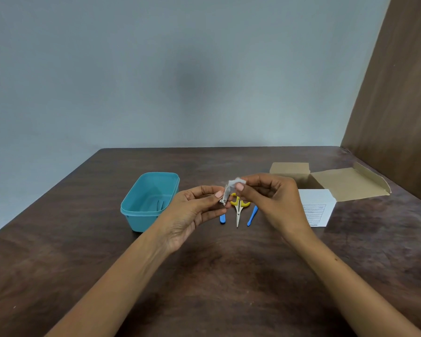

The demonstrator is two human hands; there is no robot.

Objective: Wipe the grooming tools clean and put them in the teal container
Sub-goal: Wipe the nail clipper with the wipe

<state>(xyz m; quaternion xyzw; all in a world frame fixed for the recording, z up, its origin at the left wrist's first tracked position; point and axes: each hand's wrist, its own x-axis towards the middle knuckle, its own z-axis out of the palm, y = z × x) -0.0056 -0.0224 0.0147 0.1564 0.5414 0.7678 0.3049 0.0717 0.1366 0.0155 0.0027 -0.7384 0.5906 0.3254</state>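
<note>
My left hand [195, 210] holds a small metal nail clipper [225, 197] upright between thumb and fingers, above the table. My right hand [270, 200] pinches a small white wipe [236, 183] against the clipper's top end. Below the hands lie yellow-handled scissors [239, 210], a blue-handled tool [222, 218] partly hidden by my left fingers, and a thin blue stick tool [252, 216]. The teal container [141, 218] stands to the left, open, with a thin dark tool [161, 205] inside.
An open cardboard box [338, 181] with a white printed side [316, 207] stands at the right, close behind my right hand. A brown wooden panel [399, 105] rises at the far right. The dark wooden table [216, 276] meets a grey wall at its far edge.
</note>
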